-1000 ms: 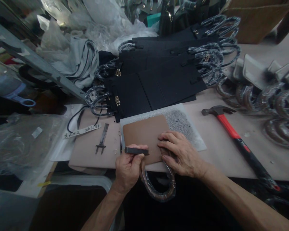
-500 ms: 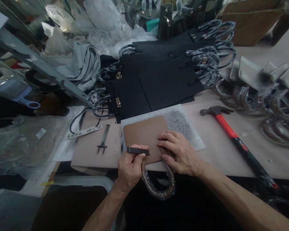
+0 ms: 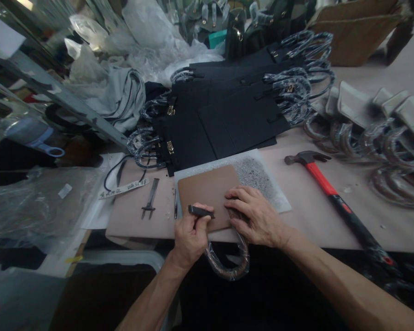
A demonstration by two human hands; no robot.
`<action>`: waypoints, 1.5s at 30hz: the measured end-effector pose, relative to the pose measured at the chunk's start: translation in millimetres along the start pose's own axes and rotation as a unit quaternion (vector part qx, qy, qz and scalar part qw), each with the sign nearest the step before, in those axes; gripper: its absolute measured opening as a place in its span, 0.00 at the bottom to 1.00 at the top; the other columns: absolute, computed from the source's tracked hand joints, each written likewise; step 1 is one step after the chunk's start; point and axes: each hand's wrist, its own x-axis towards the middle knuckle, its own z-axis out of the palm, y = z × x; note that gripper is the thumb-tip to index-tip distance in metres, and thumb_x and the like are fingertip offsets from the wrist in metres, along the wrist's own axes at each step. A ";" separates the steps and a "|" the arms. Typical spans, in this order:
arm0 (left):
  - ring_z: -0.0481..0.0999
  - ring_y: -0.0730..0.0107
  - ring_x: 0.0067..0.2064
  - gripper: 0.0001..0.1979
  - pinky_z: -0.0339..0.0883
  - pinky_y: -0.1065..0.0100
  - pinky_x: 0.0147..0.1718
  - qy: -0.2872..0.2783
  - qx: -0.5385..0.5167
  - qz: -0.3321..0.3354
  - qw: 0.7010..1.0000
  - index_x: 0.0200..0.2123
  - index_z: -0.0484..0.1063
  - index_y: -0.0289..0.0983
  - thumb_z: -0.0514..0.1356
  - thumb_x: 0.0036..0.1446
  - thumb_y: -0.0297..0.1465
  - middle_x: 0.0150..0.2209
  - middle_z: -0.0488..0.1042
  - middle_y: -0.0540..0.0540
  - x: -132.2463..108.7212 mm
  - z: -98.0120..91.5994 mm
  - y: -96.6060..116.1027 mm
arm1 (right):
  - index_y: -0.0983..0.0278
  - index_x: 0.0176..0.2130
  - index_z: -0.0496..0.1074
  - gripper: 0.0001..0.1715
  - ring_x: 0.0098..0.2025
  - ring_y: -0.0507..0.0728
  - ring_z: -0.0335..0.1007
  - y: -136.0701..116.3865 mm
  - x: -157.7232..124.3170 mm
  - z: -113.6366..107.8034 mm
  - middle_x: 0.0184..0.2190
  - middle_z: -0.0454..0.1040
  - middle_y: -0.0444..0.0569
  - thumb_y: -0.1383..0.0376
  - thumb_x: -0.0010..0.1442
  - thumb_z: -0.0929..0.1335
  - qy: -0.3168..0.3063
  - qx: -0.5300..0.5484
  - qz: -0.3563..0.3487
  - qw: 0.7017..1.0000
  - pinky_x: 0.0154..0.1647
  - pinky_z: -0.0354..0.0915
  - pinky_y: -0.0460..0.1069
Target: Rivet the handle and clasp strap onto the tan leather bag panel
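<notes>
My left hand (image 3: 190, 236) is closed round a dark metal punch (image 3: 199, 211), which leans with its tip against a brown leather panel (image 3: 205, 186). My right hand (image 3: 258, 216) presses on the panel's right side, thumb and fingers gripping one end of a plastic-wrapped brown handle (image 3: 231, 274). The handle's loop hangs over the table's front edge, and its other end is hidden by my left hand. Beneath the panel lies a white board (image 3: 262, 179) with a dark speckled patch.
A claw hammer (image 3: 326, 186) lies to the right, with several wrapped brown handles (image 3: 377, 138) beyond it. At left are a two-pronged tool (image 3: 151, 197) and a handwritten strip (image 3: 124, 188). Black panels with wrapped handles (image 3: 224, 119) are stacked behind.
The punch has tilted from lying nearly flat to a steeper slant, its tip staying on the panel. My right hand keeps its place, and the view has shifted slightly.
</notes>
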 end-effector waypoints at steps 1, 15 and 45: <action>0.79 0.71 0.41 0.06 0.74 0.71 0.43 0.000 0.003 0.003 1.000 0.43 0.71 0.37 0.56 0.65 0.25 0.39 0.78 0.47 0.6 0.8 -0.3 | 0.65 0.49 0.73 0.18 0.57 0.66 0.61 0.0 0.2 -0.1 0.52 0.70 0.56 0.66 0.59 0.67 0.000 0.001 0.001 1.000 0.60 0.59 0.64; 0.80 0.70 0.38 0.07 0.75 0.70 0.40 -0.033 -0.004 -0.013 0.999 0.42 0.70 0.38 0.55 0.63 0.24 0.38 0.79 0.48 8.5 -0.6 0.0 | 0.65 0.49 0.73 0.18 0.55 0.66 0.62 0.0 -4.0 0.1 0.51 0.70 0.57 0.65 0.59 0.68 0.007 -0.003 -0.011 1.000 0.58 0.60 0.63; 0.81 0.69 0.36 0.06 0.75 0.70 0.37 -0.026 0.028 0.046 0.998 0.41 0.69 0.37 0.54 0.61 0.25 0.35 0.80 0.46 9.4 3.7 -0.1 | 0.65 0.38 0.73 0.14 0.40 0.73 0.73 70.0 -113.2 -124.7 0.36 0.73 0.66 0.57 0.59 0.69 0.115 -0.276 0.401 0.866 0.36 0.65 0.61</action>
